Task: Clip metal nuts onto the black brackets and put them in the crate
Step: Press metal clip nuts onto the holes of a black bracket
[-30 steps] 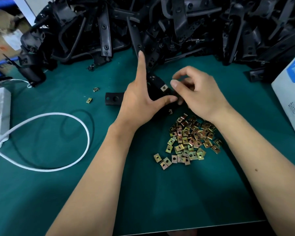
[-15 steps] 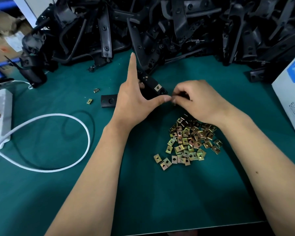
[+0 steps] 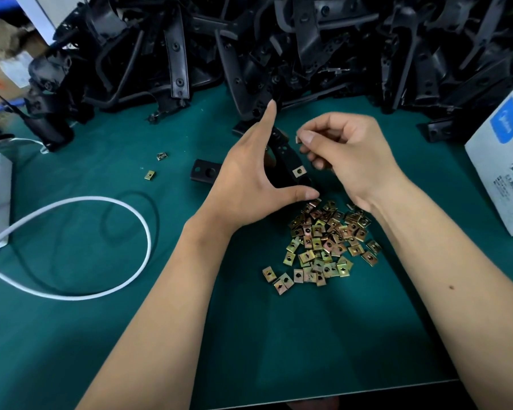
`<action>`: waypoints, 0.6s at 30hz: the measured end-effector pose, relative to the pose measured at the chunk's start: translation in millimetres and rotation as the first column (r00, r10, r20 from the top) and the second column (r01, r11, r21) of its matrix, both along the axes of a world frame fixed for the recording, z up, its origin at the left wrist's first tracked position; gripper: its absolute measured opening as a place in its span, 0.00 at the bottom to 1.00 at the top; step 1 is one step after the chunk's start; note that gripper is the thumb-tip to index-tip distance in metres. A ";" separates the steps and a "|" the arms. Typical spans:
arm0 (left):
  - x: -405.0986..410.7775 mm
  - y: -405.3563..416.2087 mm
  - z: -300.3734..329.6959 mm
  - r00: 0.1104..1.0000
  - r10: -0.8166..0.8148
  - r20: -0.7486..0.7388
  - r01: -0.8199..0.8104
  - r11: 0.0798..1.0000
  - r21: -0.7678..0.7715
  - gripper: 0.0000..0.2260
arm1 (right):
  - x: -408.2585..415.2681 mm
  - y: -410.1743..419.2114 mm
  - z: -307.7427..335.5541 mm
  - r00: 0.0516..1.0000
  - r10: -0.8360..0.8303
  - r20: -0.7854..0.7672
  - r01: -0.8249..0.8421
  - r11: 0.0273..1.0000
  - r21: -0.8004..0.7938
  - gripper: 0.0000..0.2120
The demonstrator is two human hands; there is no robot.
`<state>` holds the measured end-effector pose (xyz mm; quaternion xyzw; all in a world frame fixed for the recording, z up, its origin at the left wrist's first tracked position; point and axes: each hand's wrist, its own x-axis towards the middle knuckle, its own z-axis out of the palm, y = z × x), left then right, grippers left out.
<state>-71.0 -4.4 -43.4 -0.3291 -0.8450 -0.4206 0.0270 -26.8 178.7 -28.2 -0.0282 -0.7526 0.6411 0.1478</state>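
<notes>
Left hand grips the stiff, light black bracket; right hand pinches a small, likely slippery metal nut by its edges.

On the dark green surface lie shiny gold-brown nuts, with a white cable to their left and black brackets behind them.
</notes>
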 end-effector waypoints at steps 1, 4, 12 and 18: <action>0.9 0.9 0.4 1.000 -0.005 -0.006 0.005 1.000 -0.003 0.60 | 0.1 0.0 0.7 1.000 0.000 -0.004 0.000 1.000 0.005 0.05; 2.9 3.0 1.9 1.000 -0.020 -0.024 0.020 1.000 -0.017 0.61 | 0.7 -0.6 1.5 1.000 0.006 -0.003 -0.006 1.000 0.018 0.06; 5.2 4.9 2.6 0.998 -0.011 -0.059 0.009 0.999 -0.032 0.60 | -0.5 -2.6 0.0 0.998 -0.043 -0.038 0.044 0.999 0.007 0.04; 5.0 5.7 1.6 0.998 0.003 -0.060 -0.005 0.999 -0.034 0.60 | -2.6 -8.4 -4.1 0.986 -0.135 -0.096 0.138 0.990 0.022 0.02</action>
